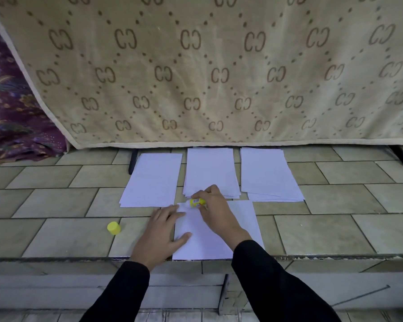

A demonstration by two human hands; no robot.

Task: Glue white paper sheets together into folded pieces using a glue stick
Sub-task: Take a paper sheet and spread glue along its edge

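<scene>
The left hand (162,231) is lying flat and open, fingers straight, pressing on the left edge of the working sheet (205,242). It is likely pinning the sheet there so the paper does not slide or lift while glue is being rubbed on. The right hand (213,205) is gripping the yellow glue stick (197,202), fingers curled round its barrel. The stick is lying nearly level with its white tip pointing left at the sheet's far left corner. That low angle suggests the glue is being drawn along the far edge, where a fold or a second sheet would bond.

The working sheet is lying on the tiled floor (56,233), its near edge reaching the floor's near edge, where a step is dropping away. This is keeping it close to the person's reach.

Beyond it, three lots of white paper are lying in a row near the floor's far edge: the left sheets (153,180), the middle stack (211,168) and the right stack (266,173). Which are supply and which are finished pieces I cannot tell. The right hand is overlapping the near end of the middle stack.

The yellow cap (114,228) is sitting on a tile well to the left of the left hand, out of the way of the gluing yet within reach for closing the stick.

A patterned beige blanket (219,66) is hanging behind the paper, and a purple cloth (9,112) is lying at the far left corner.
</scene>
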